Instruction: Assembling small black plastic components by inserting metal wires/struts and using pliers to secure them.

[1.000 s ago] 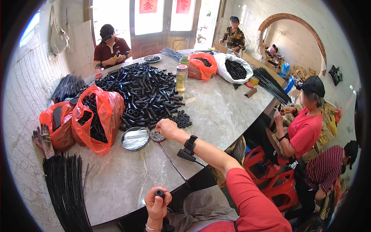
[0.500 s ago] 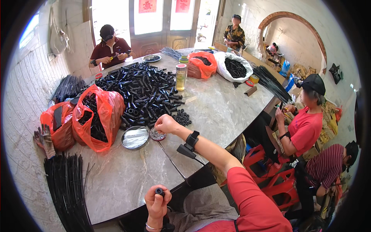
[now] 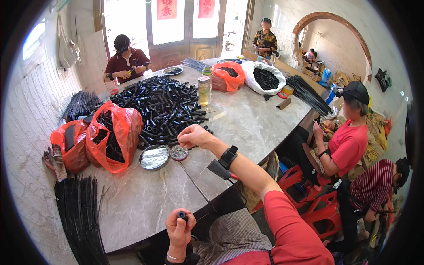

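Marble bench (image 3: pixel 247 119), black tube pile (image 3: pixel 163 106) at far left. Left hand (image 3: pixel 179 227) near bench edge, fingers gripping small black tube (image 3: pixel 181 215). Right hand (image 3: pixel 193 135) raised over small lid of bits (image 3: pixel 179 153), fingers pinched; contents unclear.

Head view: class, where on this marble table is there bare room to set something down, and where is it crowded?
Bare marble lies between the black tube pile and the table's right edge, and near the front edge between the rod bundle and the left hand. Crowded: around the orange bags and round lid.
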Demonstrator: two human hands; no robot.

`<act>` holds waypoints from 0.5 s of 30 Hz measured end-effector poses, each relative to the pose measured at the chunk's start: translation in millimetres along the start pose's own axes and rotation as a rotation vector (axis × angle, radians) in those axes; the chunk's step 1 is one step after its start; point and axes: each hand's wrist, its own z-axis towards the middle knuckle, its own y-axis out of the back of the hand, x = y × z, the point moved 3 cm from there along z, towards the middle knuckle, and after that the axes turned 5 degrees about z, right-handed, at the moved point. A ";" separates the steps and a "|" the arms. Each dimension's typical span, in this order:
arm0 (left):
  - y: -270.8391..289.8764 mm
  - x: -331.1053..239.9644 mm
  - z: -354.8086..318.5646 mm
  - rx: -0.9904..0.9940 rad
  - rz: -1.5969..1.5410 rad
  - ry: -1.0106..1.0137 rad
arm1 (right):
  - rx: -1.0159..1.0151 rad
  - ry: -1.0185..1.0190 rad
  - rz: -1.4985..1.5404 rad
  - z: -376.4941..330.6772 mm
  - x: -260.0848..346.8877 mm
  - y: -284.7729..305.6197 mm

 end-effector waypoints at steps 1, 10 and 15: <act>-2.0 -1.4 -0.3 0.006 0.024 -0.001 | 0.004 0.011 0.023 -3.7 4.5 0.8; -8.9 -6.8 -8.7 0.007 0.044 -0.028 | -0.007 0.087 0.159 -32.3 33.6 -2.2; -11.3 -12.9 -12.2 -0.012 0.035 -0.046 | 0.016 0.133 0.230 -59.4 48.5 -11.4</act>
